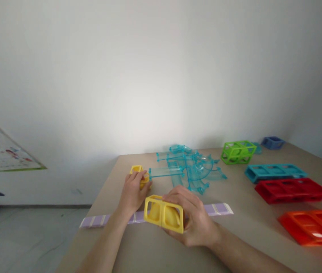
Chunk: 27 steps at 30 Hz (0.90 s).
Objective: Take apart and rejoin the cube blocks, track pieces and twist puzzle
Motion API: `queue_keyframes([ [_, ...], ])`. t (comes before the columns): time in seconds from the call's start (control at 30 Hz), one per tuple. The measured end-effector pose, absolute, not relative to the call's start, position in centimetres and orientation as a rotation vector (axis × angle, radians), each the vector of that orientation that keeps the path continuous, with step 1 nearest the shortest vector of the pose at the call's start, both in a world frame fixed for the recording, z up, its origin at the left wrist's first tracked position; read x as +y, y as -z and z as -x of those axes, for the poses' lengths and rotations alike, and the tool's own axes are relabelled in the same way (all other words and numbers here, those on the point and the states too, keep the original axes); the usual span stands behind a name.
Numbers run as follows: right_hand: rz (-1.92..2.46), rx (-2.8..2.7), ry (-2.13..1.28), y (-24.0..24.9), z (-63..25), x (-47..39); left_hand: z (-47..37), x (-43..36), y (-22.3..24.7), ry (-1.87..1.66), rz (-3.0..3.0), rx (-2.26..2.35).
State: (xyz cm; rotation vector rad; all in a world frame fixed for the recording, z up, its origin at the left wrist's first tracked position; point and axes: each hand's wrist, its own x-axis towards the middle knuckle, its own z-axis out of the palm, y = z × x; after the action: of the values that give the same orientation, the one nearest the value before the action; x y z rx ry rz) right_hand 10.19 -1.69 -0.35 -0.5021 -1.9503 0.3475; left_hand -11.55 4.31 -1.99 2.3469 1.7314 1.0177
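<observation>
My right hand grips a yellow open-framed block made of two joined cells, with a curved yellow piece visible inside it. It is held in front of the purple strip and hides part of that strip. Farther back on the left, my left hand is closed around another yellow open-framed block, which rests on the table near its left edge. The fingers cover much of this second block. Just right of it lies a clear teal track piece.
More clear teal track pieces lie heaped toward the wall. On the right of the table are a green block, a blue block, a teal block, a red block and an orange block.
</observation>
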Motion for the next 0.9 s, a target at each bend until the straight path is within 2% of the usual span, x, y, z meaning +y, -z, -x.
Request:
queue_keyframes([
  [0.43, 0.516, -1.971, -0.348, 0.28, -10.22, -1.74, 11.32, 4.50, 1.94, -1.026, -2.350, 1.723],
  [0.9, 0.512, -1.968, -0.369, 0.18, -10.14, -1.83, 11.80, 4.78, 2.18, -1.075, -2.256, 1.956],
])
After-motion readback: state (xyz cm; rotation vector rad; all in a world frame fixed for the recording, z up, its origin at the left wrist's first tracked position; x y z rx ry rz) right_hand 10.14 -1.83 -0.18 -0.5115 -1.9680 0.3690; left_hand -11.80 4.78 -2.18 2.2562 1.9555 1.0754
